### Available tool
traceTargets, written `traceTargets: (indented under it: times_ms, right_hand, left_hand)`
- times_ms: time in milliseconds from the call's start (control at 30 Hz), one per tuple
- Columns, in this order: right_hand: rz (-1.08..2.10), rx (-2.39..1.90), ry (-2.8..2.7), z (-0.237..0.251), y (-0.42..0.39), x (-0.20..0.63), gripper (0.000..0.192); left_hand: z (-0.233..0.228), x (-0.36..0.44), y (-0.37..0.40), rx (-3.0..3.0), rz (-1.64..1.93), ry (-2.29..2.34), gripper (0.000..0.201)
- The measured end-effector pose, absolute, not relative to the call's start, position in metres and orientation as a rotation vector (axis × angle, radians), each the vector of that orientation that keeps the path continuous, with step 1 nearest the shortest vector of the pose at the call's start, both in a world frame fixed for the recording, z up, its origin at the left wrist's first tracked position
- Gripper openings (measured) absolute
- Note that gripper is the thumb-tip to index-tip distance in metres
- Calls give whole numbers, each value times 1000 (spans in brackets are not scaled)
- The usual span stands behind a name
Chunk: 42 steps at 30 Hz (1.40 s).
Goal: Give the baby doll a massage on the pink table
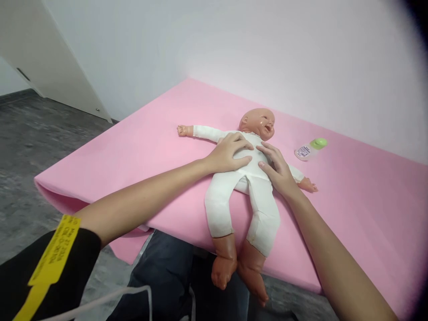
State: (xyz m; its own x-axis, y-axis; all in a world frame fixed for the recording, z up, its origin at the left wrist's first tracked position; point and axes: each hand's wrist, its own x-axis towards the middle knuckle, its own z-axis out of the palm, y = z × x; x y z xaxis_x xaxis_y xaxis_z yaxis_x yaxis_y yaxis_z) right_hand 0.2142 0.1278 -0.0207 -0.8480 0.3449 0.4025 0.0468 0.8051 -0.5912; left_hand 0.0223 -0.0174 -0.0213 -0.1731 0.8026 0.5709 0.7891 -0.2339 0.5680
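Observation:
A baby doll (247,171) with a white cloth body lies on its back on the pink-covered table (147,133). Its head is at the far end, turned to the right, and its feet hang past the near edge. My left hand (230,153) rests on the left side of the doll's chest, fingers spread. On the other side of the torso lies my right hand (277,168), its fingers also apart and touching the chest and flank. Both doll arms stretch outward; my right hand partly covers the one on the right.
A small clear bottle (309,150) with a green cap and a label lies on the pink cover, right of the doll. White walls (250,49) border the table behind. A door (50,58) and grey floor (30,133) are at left. A white cable (110,294) runs across my lap.

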Motion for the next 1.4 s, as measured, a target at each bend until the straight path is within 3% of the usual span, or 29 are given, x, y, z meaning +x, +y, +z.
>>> traceTargets:
  times_ms: [133, 267, 433, 700, 833, 1133, 1400]
  right_hand:
    - [720, -323, -2422, -21, 128, 213, 40]
    - [714, -304, -2451, -21, 128, 213, 47]
    - [762, -286, -2517, -20, 123, 214, 58]
    - [805, -304, -2487, -22, 123, 213, 50]
    - [796, -267, -2495, -20, 123, 214, 52]
    - [701, -306, -2445, -20, 121, 212, 38]
    - [740, -287, -2453, -19, 119, 212, 41]
  left_hand:
    - [-20, 23, -18, 1992, 1449, 1906, 23]
    - [-22, 22, -17, 2007, 1470, 1907, 24]
    - [-26, 20, -16, 2031, 1356, 1958, 40]
    - [-26, 17, -16, 2038, 1227, 1930, 52]
    - [-23, 19, -18, 2041, 1243, 1934, 47]
    - [-20, 22, -20, 2022, 1349, 1949, 29]
    - [-20, 22, -18, 2040, 1451, 1898, 21]
